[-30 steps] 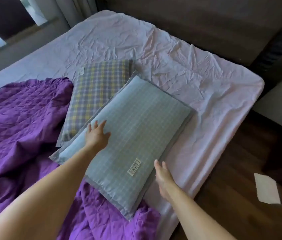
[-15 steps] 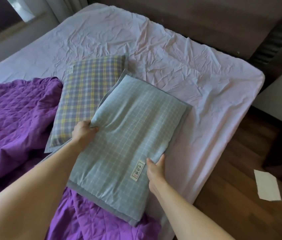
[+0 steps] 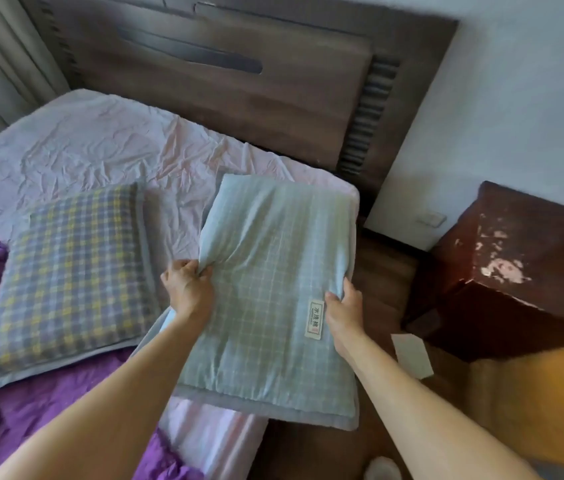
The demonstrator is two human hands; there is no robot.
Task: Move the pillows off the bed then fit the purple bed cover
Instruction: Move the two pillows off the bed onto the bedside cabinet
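Note:
A light blue checked pillow (image 3: 270, 258) with a white label is lifted off the bed, hanging over the bed's right edge. My left hand (image 3: 187, 287) grips its left side and my right hand (image 3: 341, 306) grips its right edge near the label. A second pillow (image 3: 69, 282), grey and yellow plaid, lies flat on the bed to the left. The purple bed cover (image 3: 14, 424) is bunched at the lower left, partly under the plaid pillow. A wrinkled pale pink sheet (image 3: 100, 150) covers the mattress.
A dark wooden headboard (image 3: 239, 91) runs along the back. A worn reddish bedside cabinet (image 3: 515, 271) stands at the right on the wooden floor. A white paper (image 3: 412, 355) lies on the floor beside it. Something yellow (image 3: 543, 403) sits at the lower right. Curtains (image 3: 3, 53) hang at far left.
Both hands closed on the light blue pillow, lifted it off the plaid pillow and carried it to the right past the bed's edge. The view has swung right, showing the headboard and cabinet.

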